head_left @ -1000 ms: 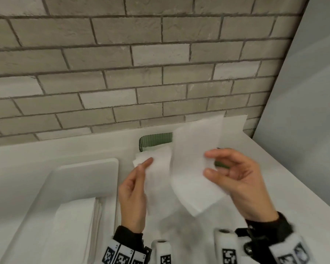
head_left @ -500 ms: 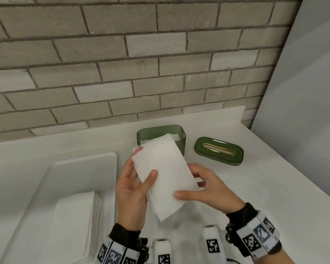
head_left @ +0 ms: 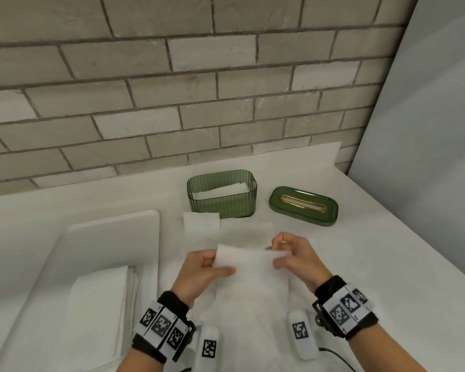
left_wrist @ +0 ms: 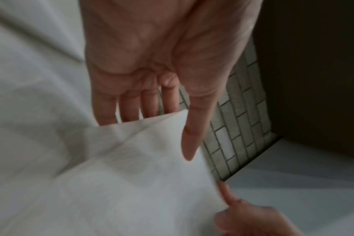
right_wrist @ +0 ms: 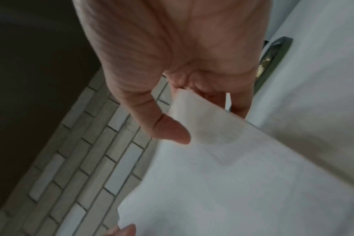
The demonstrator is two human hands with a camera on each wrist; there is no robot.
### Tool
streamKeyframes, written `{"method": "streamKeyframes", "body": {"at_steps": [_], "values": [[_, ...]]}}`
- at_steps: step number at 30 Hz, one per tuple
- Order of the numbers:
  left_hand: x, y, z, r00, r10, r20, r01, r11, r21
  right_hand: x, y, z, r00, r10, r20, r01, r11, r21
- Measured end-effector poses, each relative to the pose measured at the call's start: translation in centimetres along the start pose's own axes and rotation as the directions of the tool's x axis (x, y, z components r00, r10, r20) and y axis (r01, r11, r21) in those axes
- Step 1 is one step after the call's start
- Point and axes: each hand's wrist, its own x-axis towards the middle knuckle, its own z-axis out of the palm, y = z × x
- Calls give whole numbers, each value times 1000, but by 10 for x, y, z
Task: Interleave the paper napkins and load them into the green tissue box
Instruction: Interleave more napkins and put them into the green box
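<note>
Both hands hold one white paper napkin (head_left: 251,267) just above the counter. My left hand (head_left: 204,267) pinches its left edge, thumb on top; the wrist view shows the thumb (left_wrist: 192,137) lying on the napkin (left_wrist: 131,175). My right hand (head_left: 293,255) pinches the top right corner, thumb (right_wrist: 170,131) over the sheet (right_wrist: 232,175). Another napkin (head_left: 202,224) lies flat on the counter beyond the hands. The green tissue box (head_left: 222,194) stands open behind it with white napkins inside. Its green lid (head_left: 303,205) with a gold slot lies to the right.
A white tray (head_left: 113,232) at the left holds a stack of folded napkins (head_left: 100,312). A brick wall (head_left: 172,103) rises behind the white counter (head_left: 373,264), and a grey panel (head_left: 427,130) closes off the right side.
The hands have come down from in front of the box to the counter, and the napkin now hangs flat between them. The view has tilted downward.
</note>
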Motion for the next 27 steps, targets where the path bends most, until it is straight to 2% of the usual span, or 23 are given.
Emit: {"method": "streamKeyframes", "body": {"at_steps": [3, 5, 7, 9, 11, 14, 16, 21, 27], "values": [[2, -19, 2, 993, -117, 30, 117, 993, 9, -4, 20, 12, 995, 88, -38, -86, 996, 37], [1, -22, 7, 995, -95, -13, 95, 995, 6, -9, 25, 19, 997, 60, -40, -58, 997, 51], [0, -18, 12, 999, -19, -48, 22, 999, 45, -12, 25, 21, 999, 3, -38, -2, 1000, 26], [-2, -9, 17, 997, 60, -49, -56, 995, 79, -12, 20, 19, 999, -43, -4, 43, 996, -79], [-2, 2, 16, 993, 115, -20, -114, 991, 68, -11, 12, 15, 994, -61, 90, 81, 967, -241], [3, 7, 12, 990, 134, 44, -138, 987, 85, -8, 5, 12, 978, -2, 208, 97, 888, -450], [3, 2, 11, 991, 113, 76, -125, 978, 169, -7, 7, 13, 969, 29, 246, 97, 870, -484], [-5, -18, 6, 998, 7, 62, -20, 977, 214, -7, 16, 15, 961, 65, 268, 73, 878, -474], [-10, -19, -5, 998, -40, 50, 34, 994, 107, 0, 24, 6, 990, 8, 142, 24, 975, -222]]}}
